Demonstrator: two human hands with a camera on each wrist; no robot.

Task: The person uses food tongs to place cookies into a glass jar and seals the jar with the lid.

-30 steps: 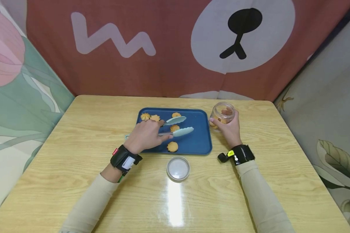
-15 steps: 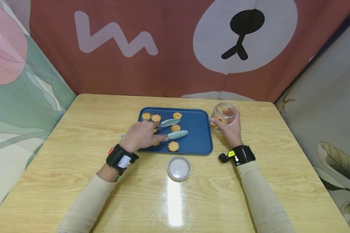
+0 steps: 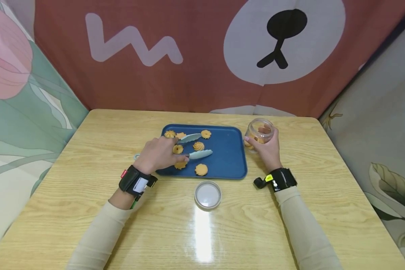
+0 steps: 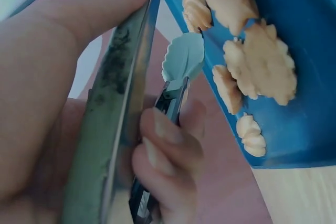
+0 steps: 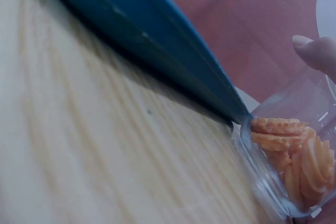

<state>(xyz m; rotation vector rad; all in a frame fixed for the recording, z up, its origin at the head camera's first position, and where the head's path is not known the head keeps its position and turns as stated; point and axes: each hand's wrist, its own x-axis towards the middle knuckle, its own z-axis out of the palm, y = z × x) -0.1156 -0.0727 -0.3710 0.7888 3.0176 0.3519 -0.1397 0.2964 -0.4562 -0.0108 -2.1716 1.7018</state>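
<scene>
My left hand [image 3: 158, 154] grips a pair of tongs [image 3: 201, 154] with pale green scalloped tips, spread apart over the blue tray [image 3: 227, 157]. A swirled cookie [image 3: 198, 146] lies between the two tips, with no contact that I can make out. In the left wrist view the thumb and curled fingers hold the metal arms of the tongs [image 4: 181, 59]. Several other cookies [image 3: 201, 170] are scattered over the tray. At the tray's right side my right hand [image 3: 268, 150] holds a clear open jar [image 3: 256, 127], upright on the table. Several cookies [image 5: 310, 169] sit inside the jar.
A round lid [image 3: 207, 195] lies on the wooden table [image 3: 162, 232] in front of the tray. Behind the table hangs a reddish-brown curtain [image 3: 202, 86] with a cartoon print. Patterned cloth [image 3: 374, 112] borders the right side.
My left hand and the tongs have moved to the left over the tray. The swirled cookie has shifted slightly left too. My right hand and the jar stay in place.
</scene>
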